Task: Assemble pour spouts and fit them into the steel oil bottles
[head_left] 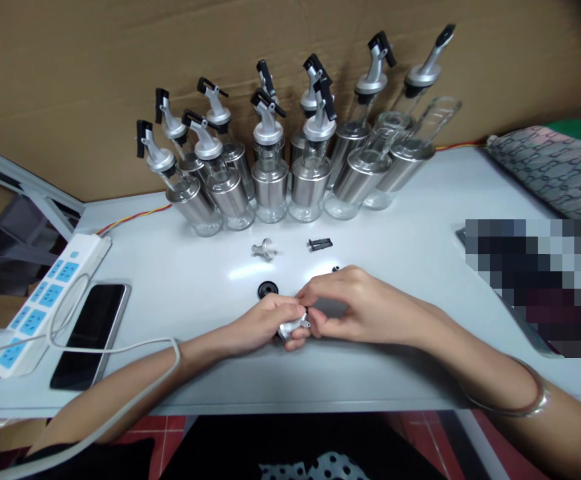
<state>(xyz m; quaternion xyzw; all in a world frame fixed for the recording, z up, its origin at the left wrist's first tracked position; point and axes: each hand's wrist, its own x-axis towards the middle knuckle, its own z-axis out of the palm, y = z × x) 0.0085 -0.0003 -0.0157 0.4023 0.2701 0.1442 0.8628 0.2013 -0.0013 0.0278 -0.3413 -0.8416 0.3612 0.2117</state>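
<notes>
My left hand (273,320) is closed around a silver pourer spout (290,328), whose tip points toward my right hand. My right hand (348,307) meets it with thumb and fingers pinched at the spout's end; a tiny dark bit shows there, but the fingers mostly hide what they hold. Just beyond my left hand lies a round black ring-shaped part (268,289). Farther back on the table are a silver spout piece with a clear stem (265,249) and a black forked lever (320,244). A small black part (336,269) sits behind my right hand.
Several glass bottles with steel sleeves and pourer tops (270,183) stand along the cardboard wall. Two lack pourers. At left are a power strip (53,293), a phone (92,337) and a white cable (135,348) crossing my left arm. A patterned bag (545,167) lies right.
</notes>
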